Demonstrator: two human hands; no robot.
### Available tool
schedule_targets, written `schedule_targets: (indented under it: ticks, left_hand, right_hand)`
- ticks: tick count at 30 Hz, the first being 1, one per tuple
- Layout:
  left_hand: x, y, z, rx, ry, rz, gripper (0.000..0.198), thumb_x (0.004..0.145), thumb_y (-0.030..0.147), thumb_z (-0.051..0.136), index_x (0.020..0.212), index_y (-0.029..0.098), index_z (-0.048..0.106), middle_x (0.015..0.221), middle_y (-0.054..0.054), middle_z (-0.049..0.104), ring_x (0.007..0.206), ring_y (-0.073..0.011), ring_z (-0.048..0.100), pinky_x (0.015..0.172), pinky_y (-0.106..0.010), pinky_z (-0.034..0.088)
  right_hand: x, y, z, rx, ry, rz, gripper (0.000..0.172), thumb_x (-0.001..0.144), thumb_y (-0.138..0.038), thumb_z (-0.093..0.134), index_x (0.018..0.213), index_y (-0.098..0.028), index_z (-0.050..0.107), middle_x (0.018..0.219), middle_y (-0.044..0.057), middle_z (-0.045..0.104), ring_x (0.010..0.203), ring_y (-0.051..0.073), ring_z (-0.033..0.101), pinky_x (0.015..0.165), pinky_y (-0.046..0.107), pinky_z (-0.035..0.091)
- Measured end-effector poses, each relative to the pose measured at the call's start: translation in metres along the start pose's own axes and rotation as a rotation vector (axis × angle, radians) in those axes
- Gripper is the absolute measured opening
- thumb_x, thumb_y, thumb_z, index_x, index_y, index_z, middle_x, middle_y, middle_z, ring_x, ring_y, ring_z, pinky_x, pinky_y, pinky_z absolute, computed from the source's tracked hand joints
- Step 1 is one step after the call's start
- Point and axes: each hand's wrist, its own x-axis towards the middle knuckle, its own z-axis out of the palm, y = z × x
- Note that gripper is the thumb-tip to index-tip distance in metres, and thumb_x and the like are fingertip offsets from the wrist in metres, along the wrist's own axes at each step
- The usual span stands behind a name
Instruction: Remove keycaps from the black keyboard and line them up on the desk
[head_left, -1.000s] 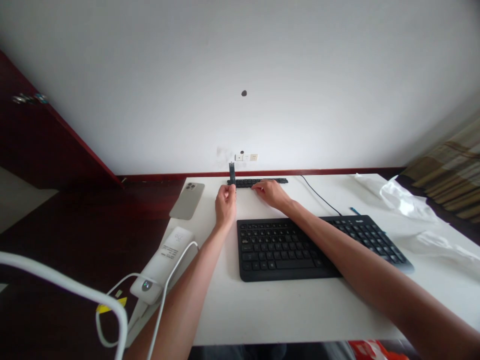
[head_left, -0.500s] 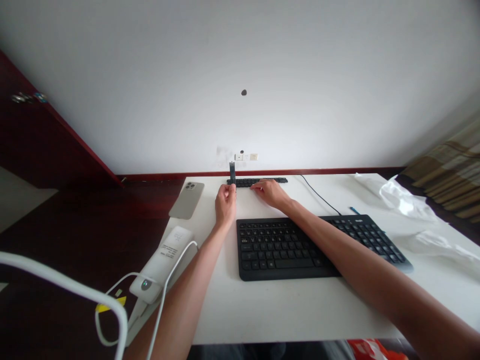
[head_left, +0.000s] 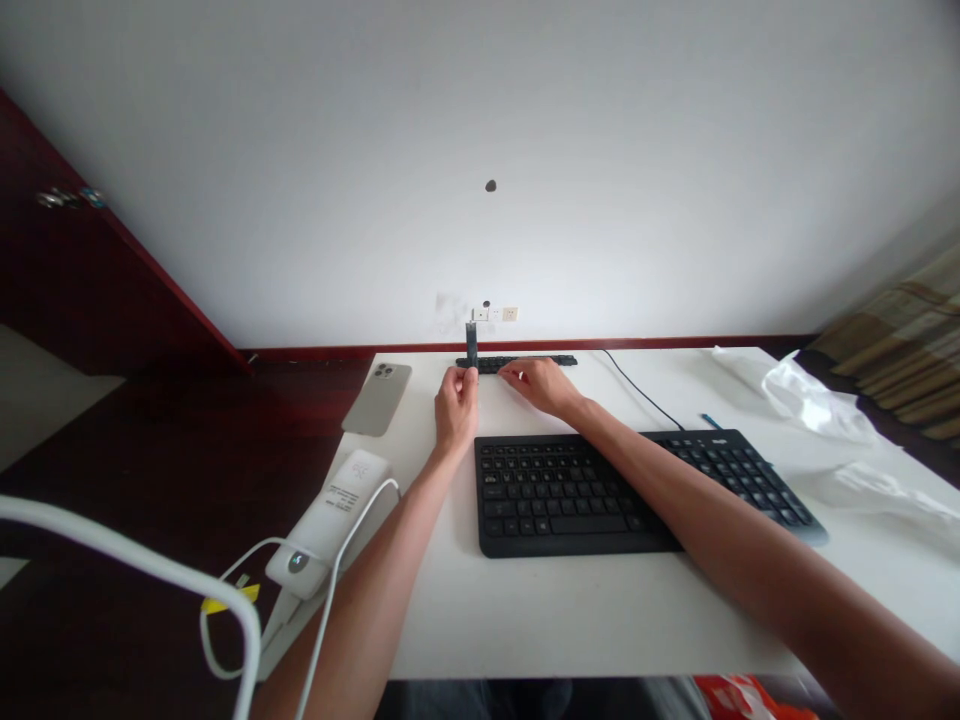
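My left hand (head_left: 455,408) is closed around the lower end of a small dark upright object (head_left: 472,345) at the far edge of the white table (head_left: 570,610). My right hand (head_left: 541,384) rests with curled fingers on a long dark strip (head_left: 529,361) lying flat along the table's back edge, just right of the upright object. Both forearms reach forward, the right one crossing above a black keyboard (head_left: 637,490).
A phone (head_left: 377,398) lies face down at the table's back left. A white power bank (head_left: 330,525) with a white cable (head_left: 225,590) sits at the left edge. Crumpled clear plastic (head_left: 814,405) and a blue pen (head_left: 710,421) lie to the right. A black cord (head_left: 637,390) runs backward.
The view has shifted slightly. Both hands stay at the back edge, and the left hand and upright object have edged a little to the right.
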Motion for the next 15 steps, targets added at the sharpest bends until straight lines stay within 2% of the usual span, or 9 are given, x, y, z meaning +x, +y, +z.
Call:
schedule_targets:
  ticks: [4,7,9,10,12,15]
  left_hand:
    - [-0.006,0.01,0.002,0.119,-0.096,0.112,0.029,0.102,0.05,0.055,0.091,0.024,0.057,0.071,0.001,0.061,0.061,-0.0151,0.054,0.059,-0.024,0.037]
    - [-0.01,0.019,0.001,0.187,-0.146,0.174,0.024,0.102,0.046,0.056,0.095,0.024,0.061,0.068,0.001,0.059,0.059,-0.0153,0.052,0.059,-0.025,0.035]
    - [-0.013,0.026,0.001,0.23,-0.18,0.225,0.022,0.102,0.045,0.057,0.097,0.024,0.063,0.067,0.002,0.058,0.058,-0.0149,0.051,0.059,-0.025,0.034]
    - [-0.014,0.029,0.001,0.252,-0.206,0.252,0.021,0.102,0.044,0.057,0.099,0.025,0.064,0.067,0.003,0.059,0.058,-0.0146,0.051,0.06,-0.025,0.035]
    - [-0.019,0.036,0.001,0.279,-0.274,0.3,0.02,0.101,0.044,0.06,0.102,0.026,0.066,0.067,0.003,0.058,0.058,-0.0141,0.051,0.061,-0.025,0.035]
    - [-0.029,0.044,0.004,0.291,-0.359,0.328,0.02,0.098,0.046,0.065,0.103,0.027,0.07,0.062,0.004,0.054,0.056,-0.0139,0.048,0.059,-0.024,0.035]
  right_hand:
    - [0.002,-0.01,-0.015,0.427,-0.05,0.052,0.037,0.097,-0.046,0.061,0.101,-0.016,0.08,0.085,0.006,0.077,0.074,0.018,0.065,0.071,0.029,0.05]
    - [-0.004,-0.018,-0.037,0.744,-0.204,0.118,0.034,0.089,-0.042,0.07,0.11,-0.015,0.076,0.081,0.003,0.07,0.067,0.014,0.056,0.065,0.027,0.047]
    - [-0.014,-0.024,-0.053,0.881,-0.325,0.103,0.038,0.087,-0.038,0.075,0.117,-0.016,0.072,0.084,0.002,0.069,0.068,0.013,0.053,0.066,0.027,0.046]
    - [-0.021,-0.026,-0.059,0.923,-0.338,0.094,0.038,0.088,-0.039,0.075,0.118,-0.016,0.072,0.084,0.002,0.067,0.069,0.012,0.053,0.067,0.027,0.046]
    - [-0.037,-0.03,-0.068,0.951,-0.304,0.093,0.038,0.092,-0.044,0.073,0.115,-0.015,0.072,0.083,0.002,0.064,0.069,0.012,0.052,0.066,0.027,0.045]
    - [-0.061,-0.031,-0.073,0.907,-0.188,0.115,0.043,0.093,-0.051,0.072,0.115,-0.014,0.073,0.08,0.002,0.064,0.069,0.014,0.053,0.065,0.028,0.047]
